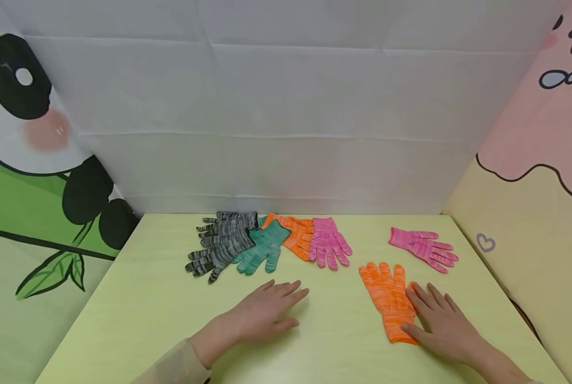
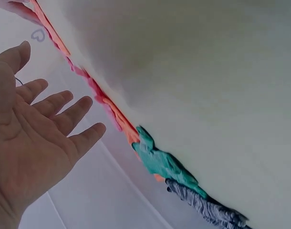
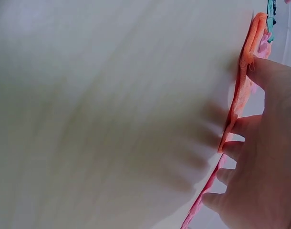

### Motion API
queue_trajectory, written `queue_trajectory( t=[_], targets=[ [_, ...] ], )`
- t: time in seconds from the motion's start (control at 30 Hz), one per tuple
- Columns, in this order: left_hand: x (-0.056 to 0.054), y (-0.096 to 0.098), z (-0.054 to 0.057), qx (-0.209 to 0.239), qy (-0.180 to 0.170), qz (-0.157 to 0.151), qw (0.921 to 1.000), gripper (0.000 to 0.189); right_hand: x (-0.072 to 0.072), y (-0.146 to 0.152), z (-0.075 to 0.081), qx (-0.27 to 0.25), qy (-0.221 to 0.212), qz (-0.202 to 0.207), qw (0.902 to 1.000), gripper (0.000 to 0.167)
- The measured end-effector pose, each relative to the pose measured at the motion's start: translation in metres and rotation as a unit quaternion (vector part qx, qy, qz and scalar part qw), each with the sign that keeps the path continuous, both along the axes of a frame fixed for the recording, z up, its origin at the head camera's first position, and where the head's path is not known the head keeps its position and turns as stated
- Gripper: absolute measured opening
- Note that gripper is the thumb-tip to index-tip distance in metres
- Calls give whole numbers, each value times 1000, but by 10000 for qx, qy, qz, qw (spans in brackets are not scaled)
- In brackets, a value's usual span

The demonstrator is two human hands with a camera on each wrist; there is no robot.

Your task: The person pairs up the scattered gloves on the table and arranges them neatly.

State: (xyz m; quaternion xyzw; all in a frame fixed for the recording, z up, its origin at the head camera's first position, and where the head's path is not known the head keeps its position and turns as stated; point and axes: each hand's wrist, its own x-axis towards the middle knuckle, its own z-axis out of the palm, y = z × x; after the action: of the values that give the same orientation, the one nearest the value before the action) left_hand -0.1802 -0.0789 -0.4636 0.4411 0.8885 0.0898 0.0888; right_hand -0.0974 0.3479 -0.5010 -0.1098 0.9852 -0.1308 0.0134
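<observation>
My right hand [image 1: 444, 322] touches the right edge of an orange knit glove [image 1: 388, 298], its fingers spread; thumb and index finger meet the glove [image 3: 242, 90] in the right wrist view. That glove lies flat, its fingers toward the back. My left hand [image 1: 262, 312] is held over the table with straight, spread fingers and nothing in it; its palm shows in the left wrist view. Beyond it lies a row of overlapping gloves: grey-black ones [image 1: 225, 242], a green one [image 1: 265, 248], another orange one [image 1: 297, 232] and a pink one [image 1: 329, 242].
A second pink glove [image 1: 425, 246] lies alone at the back right, fingers pointing right. The pale yellow table [image 1: 137, 314] ends at a white sheet wall [image 1: 286, 122]. Printed cartoon panels stand at the left [image 1: 50, 213] and right [image 1: 530, 240].
</observation>
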Motion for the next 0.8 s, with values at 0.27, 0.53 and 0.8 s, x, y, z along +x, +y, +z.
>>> queue_trajectory(
  t=[0.27,0.53,0.8],
  targets=[
    [-31,-12,18,242,-32,351,9991,68,0,5,-1,-93,-80,8,9999,85],
    [-60,-20,44,411,186,627,9970,69,-2,8,4,-135,-224,96,9996,90],
    [-86,-27,52,419,146,769,9961,64,-5,9,7,111,-343,107,9993,93]
  ],
)
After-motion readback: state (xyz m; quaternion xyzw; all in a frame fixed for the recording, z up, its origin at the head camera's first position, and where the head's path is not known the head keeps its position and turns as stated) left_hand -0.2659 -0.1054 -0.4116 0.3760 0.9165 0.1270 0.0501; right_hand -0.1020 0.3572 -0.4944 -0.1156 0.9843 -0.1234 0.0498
